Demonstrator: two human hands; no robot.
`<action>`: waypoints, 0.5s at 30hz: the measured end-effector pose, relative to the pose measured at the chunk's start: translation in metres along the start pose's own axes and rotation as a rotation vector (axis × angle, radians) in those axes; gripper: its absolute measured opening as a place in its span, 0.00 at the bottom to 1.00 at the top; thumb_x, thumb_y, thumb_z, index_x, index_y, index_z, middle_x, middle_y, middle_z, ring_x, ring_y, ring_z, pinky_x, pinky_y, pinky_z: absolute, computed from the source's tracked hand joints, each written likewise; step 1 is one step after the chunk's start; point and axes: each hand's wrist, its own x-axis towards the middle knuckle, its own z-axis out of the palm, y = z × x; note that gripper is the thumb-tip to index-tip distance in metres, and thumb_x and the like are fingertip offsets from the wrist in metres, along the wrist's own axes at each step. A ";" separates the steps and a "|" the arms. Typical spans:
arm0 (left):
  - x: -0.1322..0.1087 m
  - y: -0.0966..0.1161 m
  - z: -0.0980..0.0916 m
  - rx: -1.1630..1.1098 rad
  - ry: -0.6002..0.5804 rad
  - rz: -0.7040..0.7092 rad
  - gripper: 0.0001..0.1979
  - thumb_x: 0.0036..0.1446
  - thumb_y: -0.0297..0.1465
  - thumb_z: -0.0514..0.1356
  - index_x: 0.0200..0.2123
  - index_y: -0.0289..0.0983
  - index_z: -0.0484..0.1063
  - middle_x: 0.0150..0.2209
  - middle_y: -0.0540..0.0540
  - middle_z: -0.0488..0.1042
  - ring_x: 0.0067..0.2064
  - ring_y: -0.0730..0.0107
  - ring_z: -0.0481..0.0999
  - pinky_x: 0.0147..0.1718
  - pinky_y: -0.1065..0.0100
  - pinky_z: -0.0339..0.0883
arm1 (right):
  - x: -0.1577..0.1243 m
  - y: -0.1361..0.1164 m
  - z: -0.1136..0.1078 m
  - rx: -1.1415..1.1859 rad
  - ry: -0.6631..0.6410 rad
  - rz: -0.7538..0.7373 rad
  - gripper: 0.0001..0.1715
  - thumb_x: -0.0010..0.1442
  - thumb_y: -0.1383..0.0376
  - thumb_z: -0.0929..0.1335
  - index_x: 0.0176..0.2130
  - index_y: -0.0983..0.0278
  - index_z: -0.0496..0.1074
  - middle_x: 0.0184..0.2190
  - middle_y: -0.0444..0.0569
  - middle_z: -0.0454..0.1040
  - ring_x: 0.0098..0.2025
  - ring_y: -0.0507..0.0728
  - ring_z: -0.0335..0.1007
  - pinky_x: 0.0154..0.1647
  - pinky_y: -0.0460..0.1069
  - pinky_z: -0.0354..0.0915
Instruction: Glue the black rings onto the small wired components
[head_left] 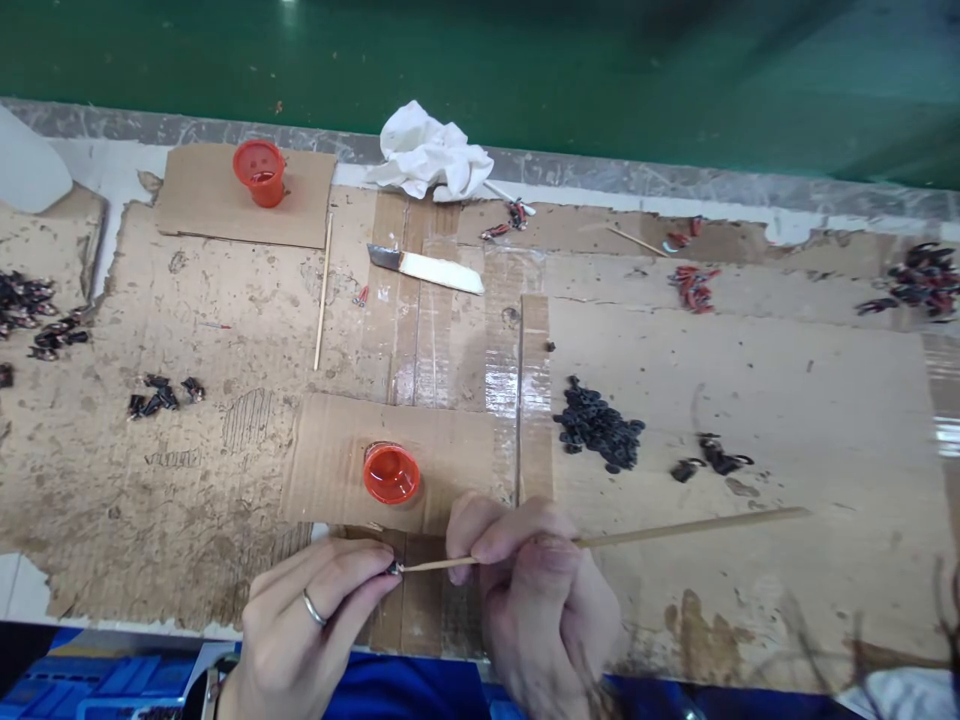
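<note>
My left hand (311, 610), with a ring on one finger, pinches a small black part (394, 568) between thumb and fingertips. Most of that part is covered by the fingers. My right hand (540, 590) grips a thin wooden stick (690, 526), whose narrow tip touches or nearly touches the black part. The stick's thicker end reaches out to the right. Just behind the hands stands a small red cup (391, 474) with liquid in it, on a piece of cardboard (330, 455).
Small black parts (598, 425) lie piled right of centre, and a few larger ones (720, 455) lie beyond. Further back are a white-handled knife (431, 270), crumpled white tissue (433, 155), a second red cup (260, 172), another stick (324, 290) and red-black parts (694, 288).
</note>
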 end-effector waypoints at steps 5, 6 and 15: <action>0.004 0.003 0.000 0.001 0.011 -0.020 0.07 0.71 0.32 0.62 0.41 0.40 0.80 0.33 0.48 0.90 0.32 0.69 0.90 0.38 0.80 0.83 | 0.000 0.002 -0.002 0.003 0.042 -0.011 0.21 0.79 0.60 0.59 0.34 0.58 0.71 0.26 0.40 0.65 0.22 0.52 0.67 0.23 0.51 0.64; 0.005 0.003 0.000 0.008 0.016 -0.018 0.08 0.71 0.33 0.61 0.41 0.40 0.80 0.32 0.48 0.90 0.32 0.69 0.90 0.38 0.81 0.83 | 0.000 0.002 -0.002 0.004 0.044 -0.018 0.21 0.79 0.60 0.60 0.34 0.58 0.71 0.25 0.39 0.65 0.22 0.51 0.67 0.23 0.50 0.65; 0.005 0.001 0.000 0.008 0.002 0.012 0.06 0.71 0.30 0.62 0.41 0.38 0.80 0.33 0.47 0.90 0.33 0.69 0.90 0.40 0.80 0.83 | 0.003 0.005 -0.002 -0.020 -0.047 -0.008 0.21 0.79 0.58 0.60 0.34 0.58 0.71 0.24 0.39 0.67 0.22 0.51 0.67 0.22 0.47 0.66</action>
